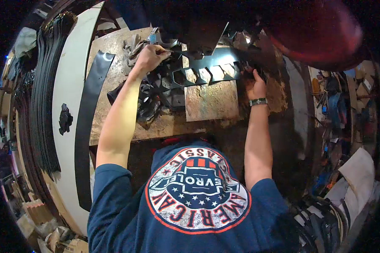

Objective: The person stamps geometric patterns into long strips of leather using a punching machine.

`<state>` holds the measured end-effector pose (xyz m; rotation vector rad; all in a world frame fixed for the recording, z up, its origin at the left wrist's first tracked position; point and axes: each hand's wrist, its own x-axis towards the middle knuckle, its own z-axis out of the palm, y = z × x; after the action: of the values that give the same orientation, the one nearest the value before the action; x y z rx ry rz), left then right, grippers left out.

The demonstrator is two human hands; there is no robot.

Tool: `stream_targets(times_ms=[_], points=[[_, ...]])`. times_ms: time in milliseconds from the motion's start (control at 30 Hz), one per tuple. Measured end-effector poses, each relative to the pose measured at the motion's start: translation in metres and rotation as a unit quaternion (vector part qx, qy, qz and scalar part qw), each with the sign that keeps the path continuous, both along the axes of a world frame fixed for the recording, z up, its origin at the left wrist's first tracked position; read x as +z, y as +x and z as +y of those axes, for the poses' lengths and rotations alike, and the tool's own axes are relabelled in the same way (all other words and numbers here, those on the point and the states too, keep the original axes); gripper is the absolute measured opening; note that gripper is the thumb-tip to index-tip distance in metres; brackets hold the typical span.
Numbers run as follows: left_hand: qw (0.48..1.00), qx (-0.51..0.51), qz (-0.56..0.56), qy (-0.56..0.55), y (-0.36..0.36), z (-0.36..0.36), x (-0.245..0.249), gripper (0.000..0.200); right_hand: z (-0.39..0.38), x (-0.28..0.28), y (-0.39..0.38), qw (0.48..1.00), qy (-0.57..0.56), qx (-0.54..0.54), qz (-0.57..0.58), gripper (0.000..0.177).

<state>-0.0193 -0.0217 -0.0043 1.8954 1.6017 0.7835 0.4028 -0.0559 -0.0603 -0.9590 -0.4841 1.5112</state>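
Note:
A black sheet (206, 63) with several angular cut-out holes lies across the worktable, shiny where light strikes it. At its left end my left hand (148, 57) is closed, its thumb and fingertips pinched together; what lies between them is too small to make out. My right hand (255, 86) is at the sheet's right end, thumb up, with its fingers partly hidden in shadow around the dark edge. Crumpled black scraps (147, 98) lie below my left hand. Beneath the sheet is a worn tan board (211, 103).
A dark machine head (198, 31) hangs just over the sheet, and a large red rounded part (320, 33) juts in at upper right. Left stands a pale panel (67, 109) with a long black strip (86, 135). Black strips (46, 92) hang further left.

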Motion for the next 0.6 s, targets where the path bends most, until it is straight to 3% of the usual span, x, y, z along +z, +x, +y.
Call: stream_targets(times_ms=[133,600], points=[[1.000,-0.005,-0.008,0.013,-0.004,0.003,-0.006,0.026,-0.002,0.003,-0.004,0.998,-0.053,-0.029,-0.033,0.028],[0.996,0.035,-0.072,0.025,-0.002,0.005,-0.013,0.022,0.006,-0.038,0.008,1.000,-0.022,-0.004,0.010,0.026]])
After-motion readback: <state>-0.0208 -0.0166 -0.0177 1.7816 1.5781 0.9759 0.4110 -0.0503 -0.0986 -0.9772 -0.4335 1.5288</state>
